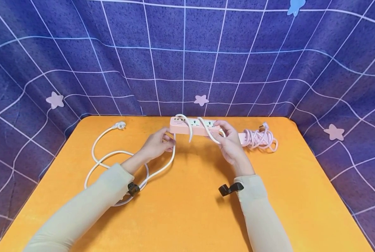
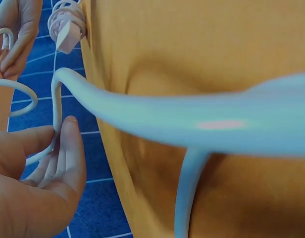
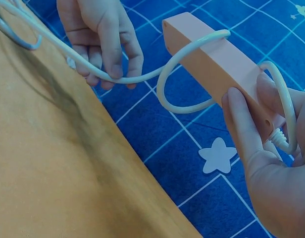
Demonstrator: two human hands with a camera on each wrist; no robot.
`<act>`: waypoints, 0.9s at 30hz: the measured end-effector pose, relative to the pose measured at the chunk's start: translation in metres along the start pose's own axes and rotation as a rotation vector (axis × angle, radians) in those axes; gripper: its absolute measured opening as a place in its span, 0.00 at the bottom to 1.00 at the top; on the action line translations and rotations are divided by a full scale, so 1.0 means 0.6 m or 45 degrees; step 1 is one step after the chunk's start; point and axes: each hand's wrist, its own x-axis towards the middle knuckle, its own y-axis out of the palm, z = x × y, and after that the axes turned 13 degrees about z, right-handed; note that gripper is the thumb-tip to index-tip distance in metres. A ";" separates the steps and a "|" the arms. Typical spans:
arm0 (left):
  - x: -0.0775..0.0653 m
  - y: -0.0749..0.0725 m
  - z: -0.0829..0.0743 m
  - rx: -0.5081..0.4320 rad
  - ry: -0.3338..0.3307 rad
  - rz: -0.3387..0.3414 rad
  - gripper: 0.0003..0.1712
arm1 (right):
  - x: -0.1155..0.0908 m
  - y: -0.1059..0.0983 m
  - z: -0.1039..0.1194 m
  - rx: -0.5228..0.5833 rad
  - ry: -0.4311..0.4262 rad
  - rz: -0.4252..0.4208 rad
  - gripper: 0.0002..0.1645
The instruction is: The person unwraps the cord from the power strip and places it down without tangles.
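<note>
The right hand (image 1: 230, 143) has its grip on one end of a pink power strip (image 1: 198, 130), thumb on one side and fingers on the other, while the left hand (image 1: 157, 143) pinches the white cord (image 1: 167, 165) between thumb and fingers just beside the opposite end. The strip is held raised above the far part of the worktop (image 1: 190, 210), its sockets and USB ports in view, with loops of the cord around its body. From the left hand the cord drops and lies in loose loops to the left, ending in a white plug (image 1: 121, 125) near the far edge. To the right of the right hand lies a second pink strip wrapped in its own cord (image 1: 259, 138). Behind everything hangs a blue curtain (image 1: 168, 63) with pale grid lines and star shapes (image 1: 201, 100)
</note>
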 end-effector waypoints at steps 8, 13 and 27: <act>-0.002 -0.016 -0.004 0.044 0.019 -0.078 0.19 | -0.001 0.000 0.001 -0.005 0.005 -0.009 0.23; -0.004 -0.028 -0.003 0.070 0.044 -0.111 0.19 | 0.000 0.000 0.002 -0.005 0.005 -0.018 0.23; -0.004 -0.044 -0.011 0.077 0.085 -0.165 0.20 | 0.000 0.000 0.002 -0.017 0.007 -0.020 0.23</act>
